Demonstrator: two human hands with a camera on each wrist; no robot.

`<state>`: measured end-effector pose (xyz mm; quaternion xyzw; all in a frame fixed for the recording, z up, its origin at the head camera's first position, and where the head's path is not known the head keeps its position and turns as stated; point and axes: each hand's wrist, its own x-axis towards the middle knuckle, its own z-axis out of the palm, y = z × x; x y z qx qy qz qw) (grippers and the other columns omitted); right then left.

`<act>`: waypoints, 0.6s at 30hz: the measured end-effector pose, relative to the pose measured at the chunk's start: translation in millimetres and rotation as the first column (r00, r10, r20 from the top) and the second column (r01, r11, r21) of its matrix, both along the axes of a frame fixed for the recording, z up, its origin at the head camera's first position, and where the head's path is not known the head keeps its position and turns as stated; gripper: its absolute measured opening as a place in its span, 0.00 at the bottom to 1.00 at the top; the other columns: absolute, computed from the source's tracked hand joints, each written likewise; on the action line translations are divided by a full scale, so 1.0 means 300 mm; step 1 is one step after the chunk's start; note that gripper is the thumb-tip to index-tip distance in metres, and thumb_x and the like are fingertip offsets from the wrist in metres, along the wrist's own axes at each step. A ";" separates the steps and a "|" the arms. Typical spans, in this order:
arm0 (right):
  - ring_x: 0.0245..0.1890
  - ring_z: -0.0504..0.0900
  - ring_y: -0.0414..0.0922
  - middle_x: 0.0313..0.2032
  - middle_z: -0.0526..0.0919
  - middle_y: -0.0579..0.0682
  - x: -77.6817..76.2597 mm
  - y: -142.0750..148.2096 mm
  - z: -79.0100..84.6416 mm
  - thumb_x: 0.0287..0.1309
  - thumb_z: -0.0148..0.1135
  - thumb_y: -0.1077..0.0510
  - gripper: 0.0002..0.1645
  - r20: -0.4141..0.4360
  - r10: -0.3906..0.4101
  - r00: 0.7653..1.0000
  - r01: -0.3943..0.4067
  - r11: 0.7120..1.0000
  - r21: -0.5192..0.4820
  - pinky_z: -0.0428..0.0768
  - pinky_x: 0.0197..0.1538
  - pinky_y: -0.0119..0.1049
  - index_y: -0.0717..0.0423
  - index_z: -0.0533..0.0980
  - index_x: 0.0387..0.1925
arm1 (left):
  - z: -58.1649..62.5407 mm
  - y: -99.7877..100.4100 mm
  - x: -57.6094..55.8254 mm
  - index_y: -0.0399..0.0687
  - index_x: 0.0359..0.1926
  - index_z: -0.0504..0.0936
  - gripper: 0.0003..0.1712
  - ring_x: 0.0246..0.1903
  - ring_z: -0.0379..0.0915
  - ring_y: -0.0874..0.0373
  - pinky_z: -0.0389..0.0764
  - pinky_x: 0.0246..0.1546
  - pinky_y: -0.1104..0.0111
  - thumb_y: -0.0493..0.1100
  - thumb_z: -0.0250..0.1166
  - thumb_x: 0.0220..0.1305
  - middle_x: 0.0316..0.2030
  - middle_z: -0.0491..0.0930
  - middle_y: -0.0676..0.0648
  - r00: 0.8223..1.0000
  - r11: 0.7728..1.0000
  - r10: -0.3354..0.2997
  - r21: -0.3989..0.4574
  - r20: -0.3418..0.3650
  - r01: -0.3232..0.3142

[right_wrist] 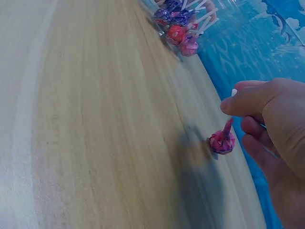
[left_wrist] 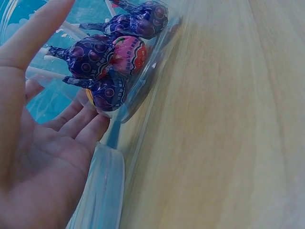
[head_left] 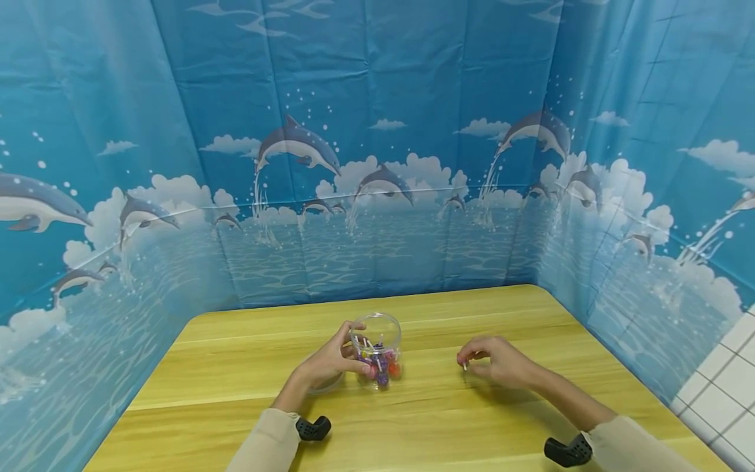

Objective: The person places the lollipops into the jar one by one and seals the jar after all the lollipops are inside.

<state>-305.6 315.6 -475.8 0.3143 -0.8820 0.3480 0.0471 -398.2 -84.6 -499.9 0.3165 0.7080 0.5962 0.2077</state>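
Note:
A clear plastic jar [head_left: 388,333] stands on the table, with several wrapped lollipops [left_wrist: 90,57] inside, mostly purple with some pink and red. From its left side my left hand [head_left: 327,362] grips it, thumb toward the near wall and fingers reaching round the far one. To the right, my right hand [head_left: 501,362] pinches a pink lollipop [right_wrist: 222,142] by its white stick between thumb and finger. Its wrapped head points down, close over the tabletop, and the stick's tip shows above the thumb.
Beside the left hand, partly hidden by it, lies a clear round lid [left_wrist: 109,191]. The yellow wood-grain table [head_left: 413,439] ends at a blue dolphin curtain [head_left: 366,255] on the back and sides. White tiles [head_left: 725,387] show at far right.

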 end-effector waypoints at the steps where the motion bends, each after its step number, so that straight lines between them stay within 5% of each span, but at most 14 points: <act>1: 0.47 0.84 0.44 0.44 0.87 0.48 -0.001 -0.002 -0.004 0.64 0.70 0.65 0.08 -0.015 -0.004 1.000 0.004 1.000 0.009 0.81 0.51 0.54 0.55 0.85 0.44 | -0.001 0.000 -0.001 0.58 0.76 0.56 0.50 0.70 0.63 0.43 0.63 0.67 0.44 0.45 0.78 0.62 0.71 0.59 0.34 1.000 1.000 0.004 -0.007 -0.011 -0.004; 13: 0.43 0.85 0.44 0.39 0.88 0.46 -0.024 -0.010 -0.021 0.61 0.72 0.67 0.05 -0.159 0.001 0.987 -0.002 1.000 -0.011 0.84 0.43 0.44 0.54 0.89 0.36 | -0.010 0.000 -0.007 0.56 0.76 0.55 0.50 0.68 0.67 0.45 0.65 0.66 0.45 0.44 0.78 0.62 0.70 0.60 0.32 1.000 0.999 -0.019 0.027 0.000 0.019; 18: 0.37 0.86 0.41 0.36 0.88 0.42 -0.036 -0.012 -0.009 0.64 0.70 0.66 0.04 -0.113 -0.056 0.992 0.052 0.998 -0.040 0.84 0.41 0.39 0.56 0.88 0.36 | -0.014 -0.002 -0.013 0.53 0.75 0.55 0.48 0.68 0.66 0.44 0.68 0.65 0.49 0.43 0.77 0.63 0.70 0.60 0.31 0.999 0.999 -0.032 0.041 -0.018 0.033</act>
